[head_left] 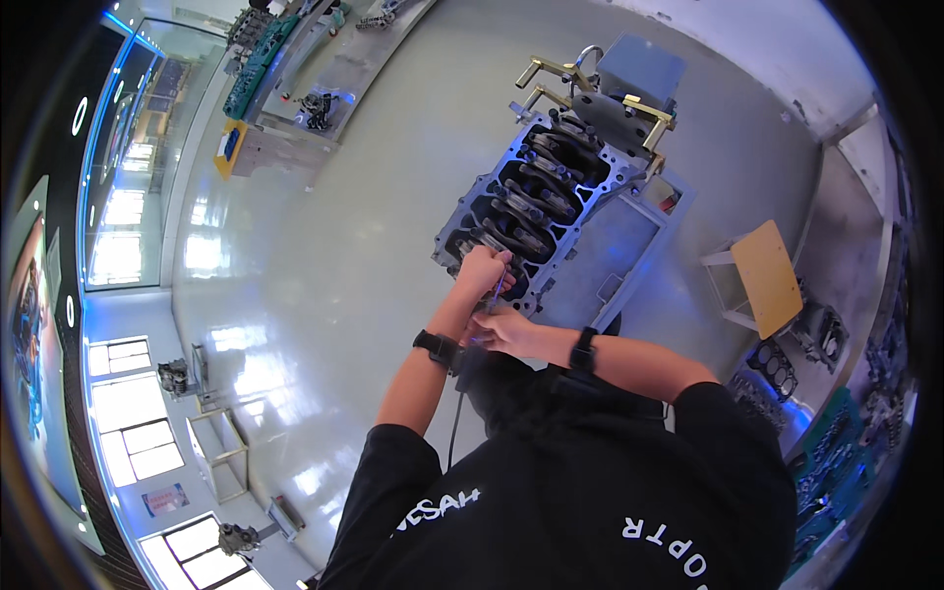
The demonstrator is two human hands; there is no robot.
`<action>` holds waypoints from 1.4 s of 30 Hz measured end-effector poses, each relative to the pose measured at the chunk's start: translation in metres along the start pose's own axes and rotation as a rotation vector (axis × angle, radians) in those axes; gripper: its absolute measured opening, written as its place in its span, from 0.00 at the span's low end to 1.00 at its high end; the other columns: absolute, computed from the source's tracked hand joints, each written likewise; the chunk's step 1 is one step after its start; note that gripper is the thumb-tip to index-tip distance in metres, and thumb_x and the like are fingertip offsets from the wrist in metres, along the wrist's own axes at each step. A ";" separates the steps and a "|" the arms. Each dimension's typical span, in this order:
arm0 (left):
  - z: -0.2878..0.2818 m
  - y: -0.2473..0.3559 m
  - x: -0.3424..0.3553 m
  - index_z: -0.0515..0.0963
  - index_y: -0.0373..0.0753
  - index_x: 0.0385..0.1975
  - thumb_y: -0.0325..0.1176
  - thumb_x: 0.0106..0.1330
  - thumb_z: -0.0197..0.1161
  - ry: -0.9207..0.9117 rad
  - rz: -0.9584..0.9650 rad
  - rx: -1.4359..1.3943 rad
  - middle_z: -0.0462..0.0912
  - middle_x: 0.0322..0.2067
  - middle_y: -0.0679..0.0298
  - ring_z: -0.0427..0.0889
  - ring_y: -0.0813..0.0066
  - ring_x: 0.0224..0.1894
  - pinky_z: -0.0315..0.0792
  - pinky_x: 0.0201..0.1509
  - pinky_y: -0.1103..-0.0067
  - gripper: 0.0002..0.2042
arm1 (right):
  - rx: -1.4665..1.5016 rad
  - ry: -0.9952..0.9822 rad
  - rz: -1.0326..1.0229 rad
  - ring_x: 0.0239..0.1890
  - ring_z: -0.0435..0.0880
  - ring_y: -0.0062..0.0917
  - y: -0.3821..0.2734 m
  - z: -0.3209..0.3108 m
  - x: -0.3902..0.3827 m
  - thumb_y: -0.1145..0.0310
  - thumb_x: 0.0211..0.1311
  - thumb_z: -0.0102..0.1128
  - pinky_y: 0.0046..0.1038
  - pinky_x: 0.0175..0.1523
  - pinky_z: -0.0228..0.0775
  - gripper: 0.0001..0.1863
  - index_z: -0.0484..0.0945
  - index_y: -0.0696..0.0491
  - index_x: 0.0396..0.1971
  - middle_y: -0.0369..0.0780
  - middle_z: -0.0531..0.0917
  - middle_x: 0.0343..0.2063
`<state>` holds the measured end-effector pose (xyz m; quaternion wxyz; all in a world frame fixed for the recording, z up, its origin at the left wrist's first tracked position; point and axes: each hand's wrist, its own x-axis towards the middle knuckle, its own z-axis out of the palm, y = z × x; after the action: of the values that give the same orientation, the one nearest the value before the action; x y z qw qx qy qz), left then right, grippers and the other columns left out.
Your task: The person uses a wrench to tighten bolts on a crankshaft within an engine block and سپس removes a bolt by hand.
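Note:
An engine block [470, 208] lies on a stand with its open underside up, and the crankshaft [526, 205] runs along inside it. At the block's near end my left hand [482, 269] is closed, its fingers curled over the edge by the crankshaft. A thin, shiny rod [499, 283] passes between my two hands; its kind is too small to tell. Just nearer to me, my right hand [505, 330] is closed below the rod, with its fingers bent inward. Whatever either hand grips is mostly hidden by the fingers.
Brass-coloured clamp arms [644, 110] and a grey box [641, 69] stand at the block's far end. A grey tray [619, 246] sits right of it. Further right is a wooden-topped stool [767, 278]. Workbenches with engine parts line the far left and right.

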<state>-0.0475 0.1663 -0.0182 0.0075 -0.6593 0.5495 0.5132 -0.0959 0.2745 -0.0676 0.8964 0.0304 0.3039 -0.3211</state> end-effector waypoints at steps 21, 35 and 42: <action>-0.001 -0.032 -0.003 0.73 0.28 0.30 0.35 0.67 0.49 -0.091 0.055 -0.377 0.81 0.23 0.52 0.83 0.66 0.23 0.79 0.27 0.77 0.14 | -2.263 0.410 -0.556 0.24 0.80 0.41 -0.193 -0.003 -0.088 0.50 0.49 0.61 0.38 0.28 0.70 0.20 0.82 0.54 0.22 0.46 0.80 0.20; 0.003 -0.019 -0.001 0.72 0.26 0.30 0.39 0.70 0.45 -0.138 -0.044 -0.455 0.81 0.22 0.49 0.83 0.61 0.23 0.79 0.25 0.74 0.19 | -2.353 0.513 -0.035 0.35 0.84 0.29 -0.233 0.040 -0.060 0.53 0.40 0.67 0.30 0.39 0.75 0.18 0.83 0.49 0.30 0.37 0.84 0.26; -0.003 -0.020 0.005 0.72 0.28 0.31 0.40 0.69 0.46 -0.166 -0.079 -0.467 0.81 0.22 0.51 0.83 0.62 0.23 0.79 0.25 0.75 0.18 | -2.126 0.574 -0.201 0.32 0.84 0.32 -0.191 -0.015 -0.072 0.44 0.46 0.60 0.34 0.37 0.75 0.25 0.82 0.55 0.24 0.40 0.83 0.21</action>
<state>-0.0309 0.1691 -0.0310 -0.0797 -0.6197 0.3872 0.6780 -0.2611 0.1673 -0.0118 0.3315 -0.7068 0.6228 0.0513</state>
